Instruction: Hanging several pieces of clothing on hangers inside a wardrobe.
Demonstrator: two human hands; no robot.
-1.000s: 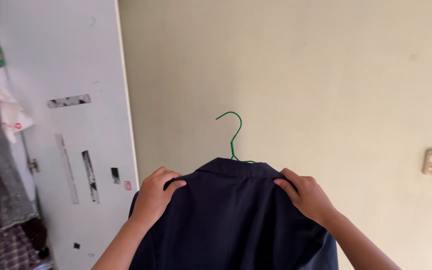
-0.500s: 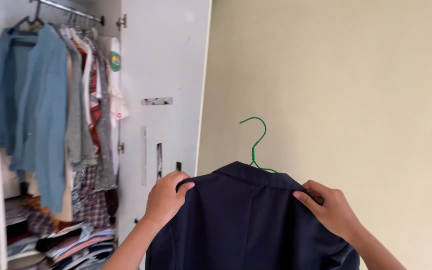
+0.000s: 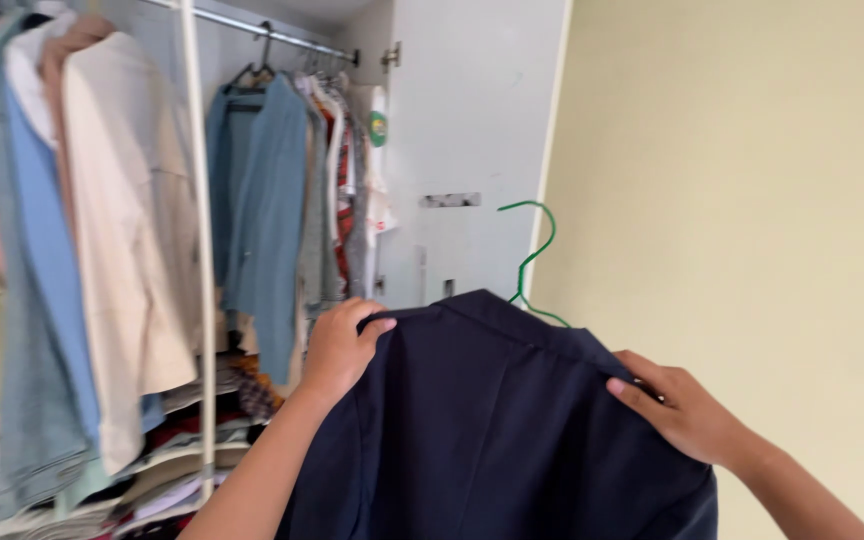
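I hold a dark navy jacket (image 3: 492, 430) up in front of me on a green wire hanger (image 3: 535, 252), whose hook sticks up above the collar. My left hand (image 3: 340, 345) grips the jacket's left shoulder. My right hand (image 3: 677, 408) grips its right shoulder, which sits lower, so the jacket hangs tilted. The lower part of the jacket runs out of view at the bottom.
An open wardrobe fills the left: a metal rail (image 3: 262, 35) with several hung shirts, a blue shirt (image 3: 267, 220) and a cream shirt (image 3: 127, 230) among them, a white upright post (image 3: 197, 230), folded clothes below. Its white door (image 3: 467, 150) stands open. A pale yellow wall (image 3: 742, 200) is at right.
The view has swung left, bringing the wardrobe's hanging clothes into sight. The jacket and both hands now sit lower right in view, with the jacket tilted down to the right.
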